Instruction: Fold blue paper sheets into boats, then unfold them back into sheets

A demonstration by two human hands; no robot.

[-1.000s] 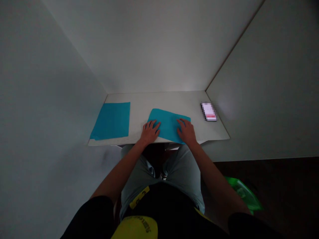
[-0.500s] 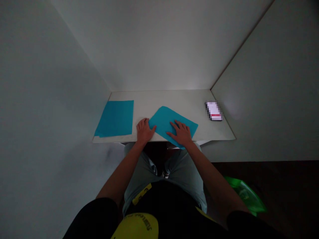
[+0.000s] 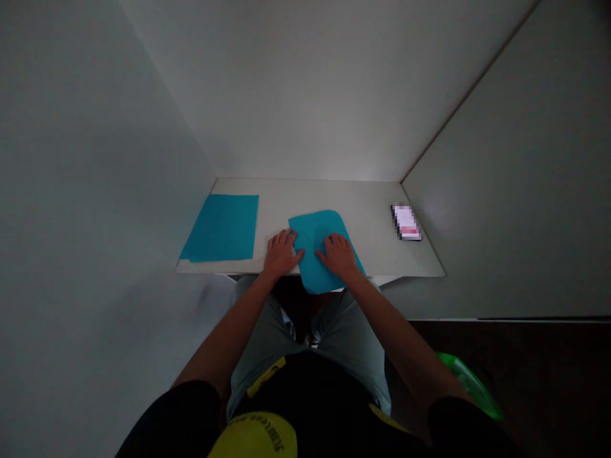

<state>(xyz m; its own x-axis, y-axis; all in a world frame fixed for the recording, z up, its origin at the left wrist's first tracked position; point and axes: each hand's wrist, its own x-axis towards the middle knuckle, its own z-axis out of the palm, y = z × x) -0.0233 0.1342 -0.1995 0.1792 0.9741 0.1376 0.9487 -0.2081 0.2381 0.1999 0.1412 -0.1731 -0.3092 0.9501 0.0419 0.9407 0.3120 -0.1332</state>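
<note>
fingers (image 3: 277, 239) of the left hand (image 3: 280, 256) are spreading slightly, palm down, and are pinching nothing; the hand is lying at the left edge of the middle blue sheet (image 3: 312, 232), its thumb reaching over that edge onto the blue surface while the other fingers are pointing away from the body over the tabletop (image 3: 363, 196). fingers of the right hand (image 3: 340, 257) are curving a little and resting on the same sheet, right of its middle, with the thumb standing apart from them and pointing toward the left hand; they too are gripping nothing.

the middle blue sheet is lying flat and turned at an angle, near the front of the tabletop, its near part hanging over the front edge. its far right and near left corners are showing a rounded outline, and its far left corner is coming to a point. a second blue sheet (image 3: 222, 226) is lying well apart at the left end, with a small offset strip showing at its near left corner. a phone (image 3: 407, 222) is resting at the right end, its lit screen appearing pixelated. pale walls (image 3: 305, 89) are enclosing the tabletop behind and at both sides. below, the person's legs (image 3: 267, 337) are showing in light trousers, and a green object (image 3: 472, 385), too dim to name, is sitting at the lower right.
</note>
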